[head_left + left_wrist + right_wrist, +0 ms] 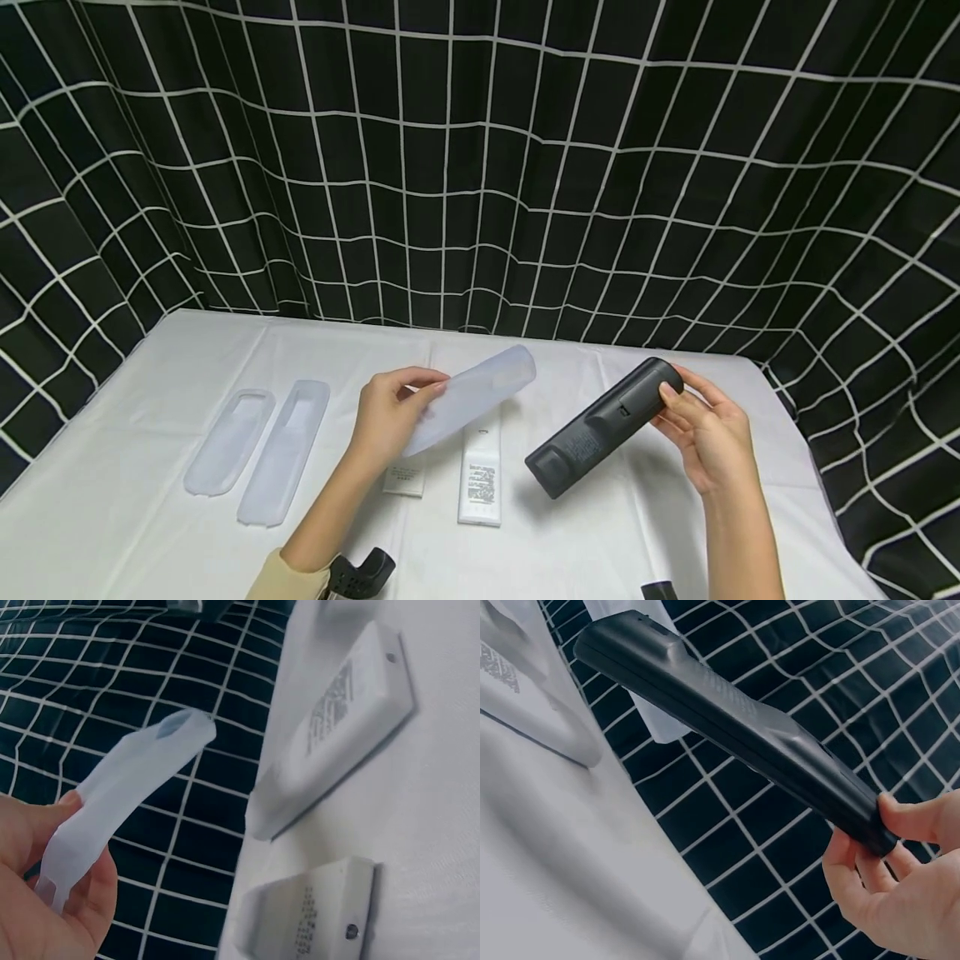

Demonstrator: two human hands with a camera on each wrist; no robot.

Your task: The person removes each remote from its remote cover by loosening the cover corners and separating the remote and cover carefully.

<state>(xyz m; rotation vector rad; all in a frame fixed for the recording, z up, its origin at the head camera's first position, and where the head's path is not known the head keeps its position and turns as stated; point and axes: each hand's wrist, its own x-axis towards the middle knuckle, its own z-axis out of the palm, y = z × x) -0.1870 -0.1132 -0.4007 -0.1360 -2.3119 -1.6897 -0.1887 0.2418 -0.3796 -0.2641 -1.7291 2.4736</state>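
My left hand pinches a translucent silicone remote cover by its edge, raised above the table; its far end tilts up to the right. In my right hand is a black remote control, gripped at its upper end with its back and battery lid facing up. The remote slants down to the left, apart from the cover. Beneath the cover lie a white remote and a shorter white one, both with printed backs up and partly hidden. The left wrist view shows the cover between thumb and fingers.
Two more translucent covers, a shorter one and a longer one, lie side by side on the left of the white-clothed table. A black curtain with a white grid surrounds the table's back and sides.
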